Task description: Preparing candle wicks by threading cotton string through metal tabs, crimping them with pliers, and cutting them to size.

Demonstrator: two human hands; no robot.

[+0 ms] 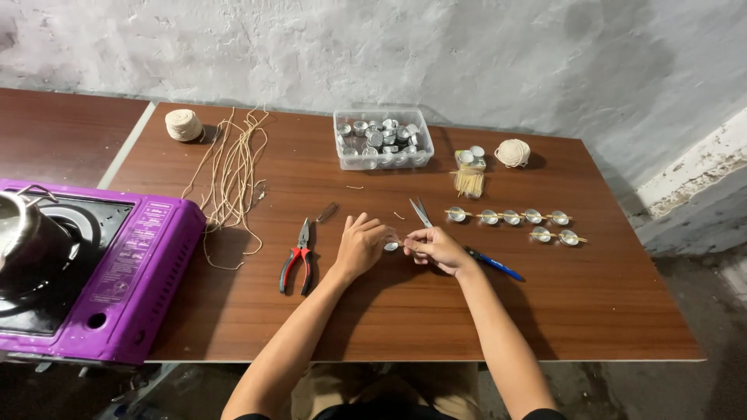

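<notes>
Bare forearms, black sleeve edges

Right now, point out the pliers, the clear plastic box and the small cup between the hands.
pliers [298,257], head view, on the red and black handles.
clear plastic box [345,159], head view, on its front left wall.
small metal cup [391,246], head view, on its side between both hands.

Two bare arms reach forward from the bottom and come close together in the middle. The left hand [360,247] is curled, with its fingers bent in and its back facing up. The right hand [436,249] sits just beside it, fingers pinched together and pointing toward the left hand. Both wrists are low and a little bent.
</notes>
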